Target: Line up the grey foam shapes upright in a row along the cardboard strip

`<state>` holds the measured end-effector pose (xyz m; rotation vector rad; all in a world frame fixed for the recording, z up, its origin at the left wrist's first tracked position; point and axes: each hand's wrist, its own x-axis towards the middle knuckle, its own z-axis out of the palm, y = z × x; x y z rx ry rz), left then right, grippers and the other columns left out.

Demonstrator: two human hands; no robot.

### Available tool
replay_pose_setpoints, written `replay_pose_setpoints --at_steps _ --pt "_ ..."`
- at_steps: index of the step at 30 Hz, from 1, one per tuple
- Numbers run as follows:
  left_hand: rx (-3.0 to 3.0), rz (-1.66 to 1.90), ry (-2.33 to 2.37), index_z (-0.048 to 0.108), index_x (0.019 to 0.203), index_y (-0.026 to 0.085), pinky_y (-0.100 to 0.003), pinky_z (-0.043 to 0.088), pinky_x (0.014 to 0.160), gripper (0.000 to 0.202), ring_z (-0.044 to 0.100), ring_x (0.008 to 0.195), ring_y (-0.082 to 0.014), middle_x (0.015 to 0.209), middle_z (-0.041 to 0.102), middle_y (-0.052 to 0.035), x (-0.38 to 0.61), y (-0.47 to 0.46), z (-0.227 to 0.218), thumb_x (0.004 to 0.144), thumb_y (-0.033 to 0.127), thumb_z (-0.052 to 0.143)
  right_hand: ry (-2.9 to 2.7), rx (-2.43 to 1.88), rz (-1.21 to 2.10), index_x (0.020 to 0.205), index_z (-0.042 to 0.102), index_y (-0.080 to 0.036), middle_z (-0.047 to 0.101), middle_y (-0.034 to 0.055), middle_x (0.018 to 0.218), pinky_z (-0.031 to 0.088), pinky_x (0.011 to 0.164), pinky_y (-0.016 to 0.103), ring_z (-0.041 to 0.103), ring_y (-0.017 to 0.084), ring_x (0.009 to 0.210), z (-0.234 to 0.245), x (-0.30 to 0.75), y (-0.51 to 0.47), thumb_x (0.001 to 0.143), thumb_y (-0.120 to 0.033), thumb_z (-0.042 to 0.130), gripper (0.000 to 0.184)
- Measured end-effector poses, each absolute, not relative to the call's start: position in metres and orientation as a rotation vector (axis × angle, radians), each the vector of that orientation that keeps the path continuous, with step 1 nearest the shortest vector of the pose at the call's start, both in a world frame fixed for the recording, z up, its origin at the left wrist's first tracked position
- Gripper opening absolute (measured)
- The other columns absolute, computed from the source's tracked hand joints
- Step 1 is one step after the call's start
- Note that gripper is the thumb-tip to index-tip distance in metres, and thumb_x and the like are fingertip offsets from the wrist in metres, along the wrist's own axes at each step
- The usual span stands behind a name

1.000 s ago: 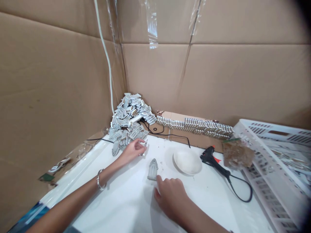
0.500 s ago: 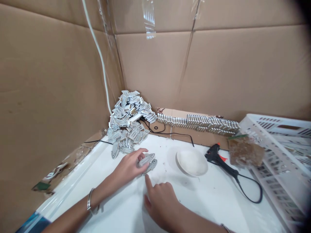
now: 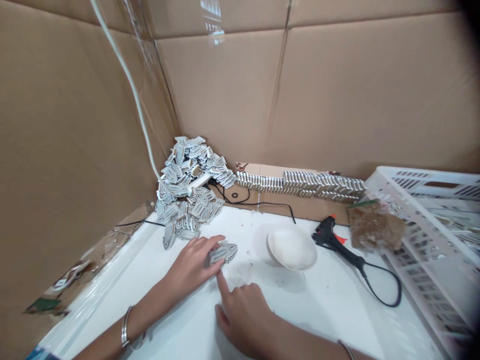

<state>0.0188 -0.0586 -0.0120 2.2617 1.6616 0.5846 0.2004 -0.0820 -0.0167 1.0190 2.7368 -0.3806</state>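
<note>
My left hand [image 3: 191, 265] is closed round a small stack of flat grey fish-shaped pieces [image 3: 226, 252], fingers behind and thumb in front, low over the white tabletop. Their pointed ends, each with a small eye-like hole, face right. My right hand [image 3: 245, 314] holds nothing. Its index finger reaches out to the left thumb tip at the stack's near edge, while the other fingers curl in. Whether that fingertip touches the pieces I cannot tell. Just beyond my left hand lies a big heap of similar grey pieces [image 3: 187, 175].
A white bowl [image 3: 291, 247] stands right of my hands. Beyond it lie a black glue gun [image 3: 347, 254], a plastic bag of brown material [image 3: 375, 227] and a white slotted crate [image 3: 416, 250]. Rows of stacked pieces [image 3: 300, 184] line the cardboard wall [image 3: 318, 90]. A black cable [image 3: 273, 204] runs behind.
The grey pieces, fanned apart before, now lie more evenly stacked in my left hand. My right index finger stays beside them. The whole view has shifted slightly.
</note>
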Motion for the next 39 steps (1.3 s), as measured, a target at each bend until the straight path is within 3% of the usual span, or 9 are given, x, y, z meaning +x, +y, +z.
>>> replay_pose_setpoints --at_steps 15,27,39 --pt "2.232 0.475 1.686 0.051 0.134 0.025 -0.042 0.045 0.098 0.045 0.064 0.108 -0.0262 0.117 0.070 -0.0073 0.021 -0.061 -0.014 0.090 0.034 0.060 2.764 1.025 -0.373 0.148 0.035 0.004 0.073 0.0171 0.079 0.052 0.055 0.043 0.070 0.031 0.063 -0.017 0.201 -0.082 0.093 -0.028 0.045 0.065" --pt "2.170 0.500 1.761 0.056 0.128 0.026 -0.041 0.049 0.094 0.039 0.067 0.106 -0.0271 0.120 0.071 -0.0059 0.024 -0.062 -0.017 0.090 0.035 0.058 2.797 1.016 -0.320 0.146 0.034 0.004 0.072 0.0174 0.076 0.046 0.053 0.037 0.068 0.029 0.059 -0.021 0.202 -0.082 0.092 -0.028 0.047 0.064" --pt "2.155 0.542 1.820 0.060 0.123 0.027 -0.038 0.052 0.089 0.038 0.069 0.098 -0.0254 0.110 0.075 -0.0032 0.027 -0.063 -0.017 0.086 0.034 0.061 2.810 1.018 -0.350 0.146 0.036 0.006 0.072 0.0181 0.077 0.049 0.052 0.038 0.069 0.029 0.060 -0.021 0.203 -0.081 0.092 -0.028 0.047 0.064"
